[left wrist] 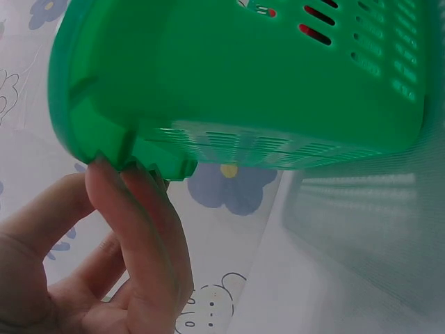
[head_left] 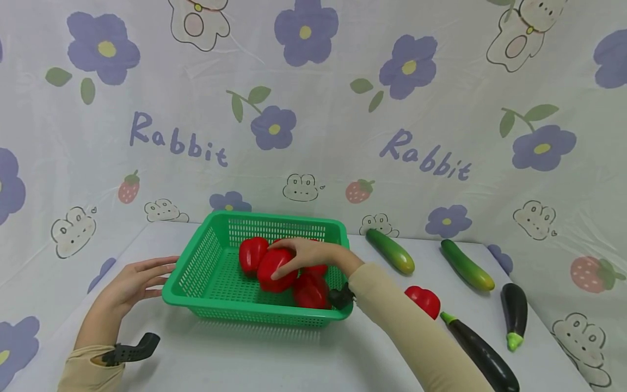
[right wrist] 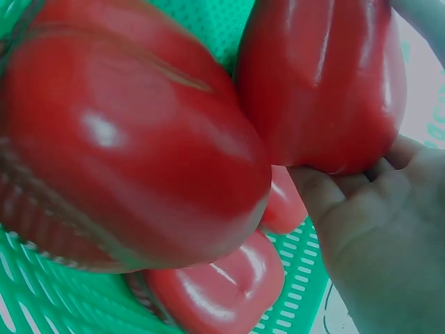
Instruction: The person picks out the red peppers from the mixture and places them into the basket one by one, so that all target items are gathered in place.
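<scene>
A green slotted basket (head_left: 225, 306) stands on the table with several red bell peppers inside. My right hand (head_left: 309, 253) reaches over its right side and grips a bell pepper (head_left: 275, 272) from above. In the right wrist view, the fingers curl around the end of that bell pepper (right wrist: 320, 83), while another bell pepper (right wrist: 153, 139) fills the left foreground. At the basket's left end, my left hand (head_left: 134, 280) touches the rim with extended fingers. The left wrist view shows its fingertips against the underside of the basket rim (left wrist: 62, 104).
Right of the basket lie a red bell pepper (head_left: 423, 302), a cucumber (head_left: 390, 251), another cucumber (head_left: 467, 265), a long eggplant (head_left: 482, 351) and a shorter eggplant (head_left: 514, 310). A printed cloth (head_left: 323, 130) hangs behind the table.
</scene>
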